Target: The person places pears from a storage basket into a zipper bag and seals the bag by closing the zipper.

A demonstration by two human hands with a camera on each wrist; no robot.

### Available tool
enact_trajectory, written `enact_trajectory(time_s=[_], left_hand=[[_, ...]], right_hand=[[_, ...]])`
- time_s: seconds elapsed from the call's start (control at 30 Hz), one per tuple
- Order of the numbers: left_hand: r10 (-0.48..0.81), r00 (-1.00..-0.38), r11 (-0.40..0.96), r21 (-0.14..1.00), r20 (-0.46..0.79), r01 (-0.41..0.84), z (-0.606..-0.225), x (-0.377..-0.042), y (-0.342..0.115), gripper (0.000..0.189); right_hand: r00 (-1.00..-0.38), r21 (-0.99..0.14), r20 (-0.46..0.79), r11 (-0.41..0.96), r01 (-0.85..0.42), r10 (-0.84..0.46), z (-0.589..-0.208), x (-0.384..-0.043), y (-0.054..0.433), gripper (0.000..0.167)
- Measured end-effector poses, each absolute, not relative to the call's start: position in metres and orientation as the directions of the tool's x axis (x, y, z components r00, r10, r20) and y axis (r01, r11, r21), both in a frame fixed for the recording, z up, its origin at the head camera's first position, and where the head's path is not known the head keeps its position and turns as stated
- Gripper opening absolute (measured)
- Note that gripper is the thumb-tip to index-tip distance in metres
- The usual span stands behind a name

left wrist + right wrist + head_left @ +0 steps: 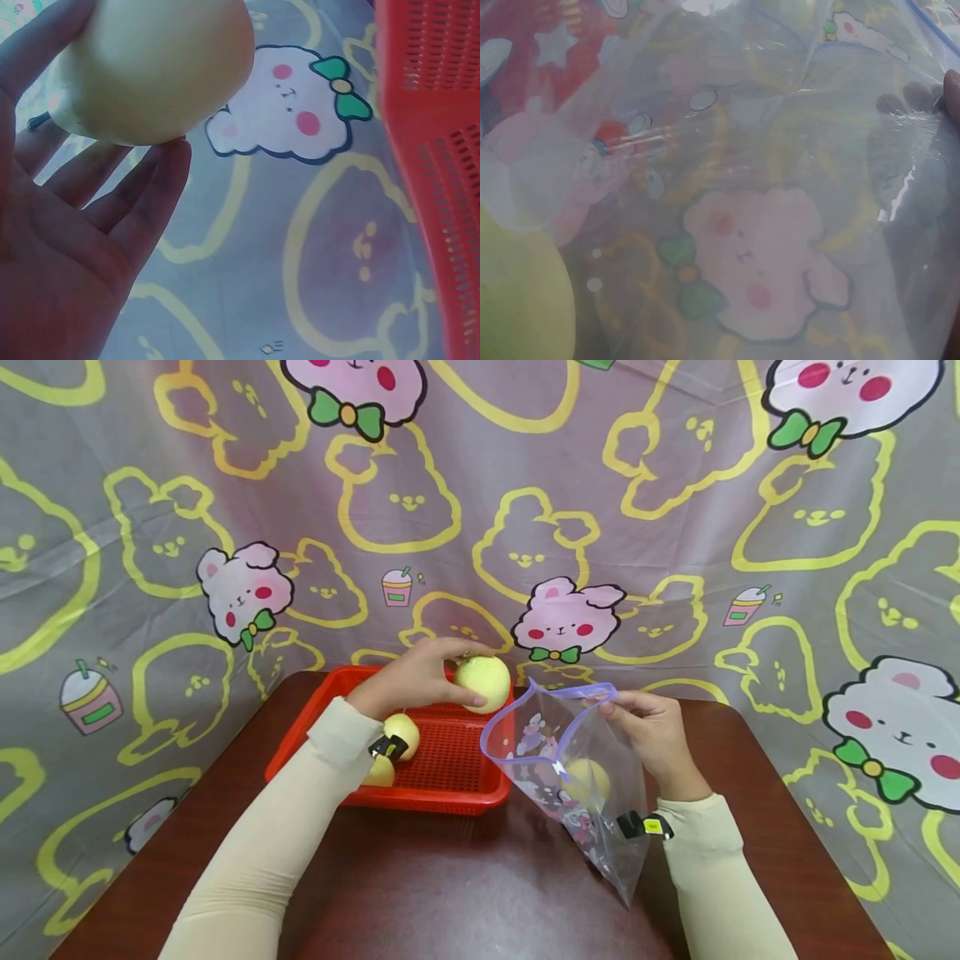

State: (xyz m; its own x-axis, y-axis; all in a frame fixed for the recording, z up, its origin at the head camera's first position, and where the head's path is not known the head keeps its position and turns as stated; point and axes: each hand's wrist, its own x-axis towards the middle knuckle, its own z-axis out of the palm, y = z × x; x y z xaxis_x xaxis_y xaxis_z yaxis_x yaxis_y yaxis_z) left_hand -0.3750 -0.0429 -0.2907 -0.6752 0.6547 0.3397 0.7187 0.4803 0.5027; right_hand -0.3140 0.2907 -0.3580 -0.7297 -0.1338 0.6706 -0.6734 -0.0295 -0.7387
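My left hand (pixel 420 678) holds a pale yellow pear (pixel 483 683), thumb and fingers around its sides, above the right end of the red basket. In the left wrist view the pear (pixel 161 67) shows a dark stem on the side toward the fingers. My right hand (pixel 654 733) pinches the purple-edged rim of a clear zip bag (pixel 528 768) printed with cartoon figures. The bag hangs tilted, its mouth spread toward the held pear. Another pear (pixel 587 785) is inside it, and its yellow side (pixel 521 300) fills the lower left of the right wrist view.
The red perforated basket (pixel 450 802) stands on the dark brown table (pixel 435 885), left of the bag. Two pears, one of them (pixel 402 735) by the left wrist strap, lie inside. Behind the table hangs a grey cartoon-print cloth (pixel 450 568).
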Motion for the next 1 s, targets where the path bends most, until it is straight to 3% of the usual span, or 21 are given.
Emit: enact_trajectory(time_s=[0.3,0.57,1.0], left_hand=[[0.682,-0.631,0.449,0.469,0.370,0.760,-0.280,-0.357,-0.036,0.065],[0.732,-0.534,0.353,0.435,0.424,0.829,-0.276,-0.345,-0.025,0.059],[0.759,-0.540,0.392,0.405,0.364,0.826,-0.285,-0.338,-0.008,0.059]], right_hand=[[-0.728,-0.736,0.675,-0.030,-0.677,-0.125,-0.368,-0.323,0.295,0.011],[-0.726,-0.735,0.677,-0.059,-0.676,-0.119,-0.368,-0.324,0.294,0.011],[-0.721,-0.729,0.682,-0.026,-0.684,-0.124,-0.369,-0.324,0.296,0.014]])
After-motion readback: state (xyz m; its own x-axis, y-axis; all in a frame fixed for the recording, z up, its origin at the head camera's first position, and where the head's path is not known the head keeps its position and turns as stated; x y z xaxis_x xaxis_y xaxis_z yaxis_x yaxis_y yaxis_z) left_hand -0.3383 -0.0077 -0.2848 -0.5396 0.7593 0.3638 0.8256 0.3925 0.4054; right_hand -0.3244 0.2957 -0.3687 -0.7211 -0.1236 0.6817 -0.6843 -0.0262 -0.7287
